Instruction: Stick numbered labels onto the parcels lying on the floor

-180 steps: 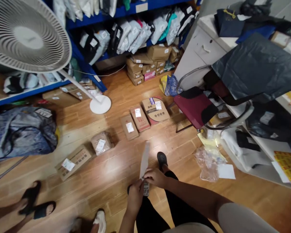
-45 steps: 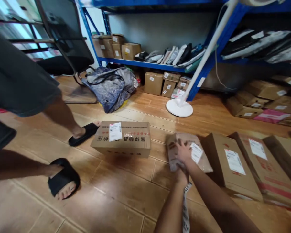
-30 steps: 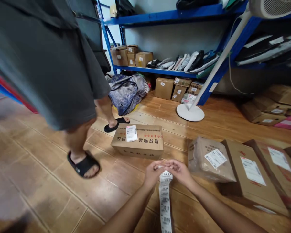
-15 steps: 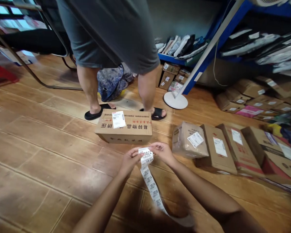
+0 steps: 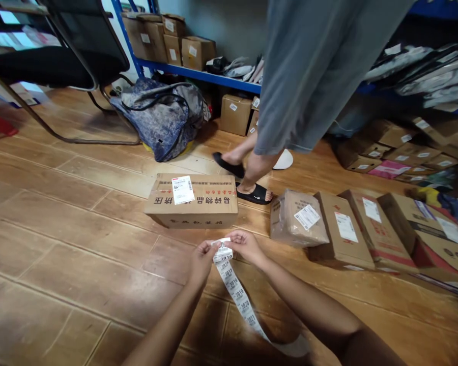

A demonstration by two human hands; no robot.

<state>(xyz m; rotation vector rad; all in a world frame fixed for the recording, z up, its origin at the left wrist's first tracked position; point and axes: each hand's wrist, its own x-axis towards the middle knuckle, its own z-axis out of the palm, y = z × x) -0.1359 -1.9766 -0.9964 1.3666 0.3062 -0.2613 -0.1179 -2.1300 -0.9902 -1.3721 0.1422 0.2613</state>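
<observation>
My left hand (image 5: pixel 200 259) and my right hand (image 5: pixel 245 245) pinch the top of a long white strip of numbered stickers (image 5: pixel 236 292), which trails down toward my body. Both hands hover just in front of a brown cardboard box (image 5: pixel 193 201) with a white shipping label that lies on the wooden floor. To its right sits a tape-wrapped parcel (image 5: pixel 298 218) with a label, then a row of flat cardboard boxes (image 5: pixel 343 231).
Another person in grey shorts (image 5: pixel 313 71) and black slippers (image 5: pixel 254 192) walks just behind the box. A blue-grey bag (image 5: pixel 164 114) and a black chair (image 5: pixel 61 56) stand at the back left. Blue shelving (image 5: pixel 198 76) holds boxes and mailers; more parcels (image 5: pixel 404 147) lie at the right.
The other person has walked from left to right behind the box. My hands have stayed on the sticker strip, now folding its top end over.
</observation>
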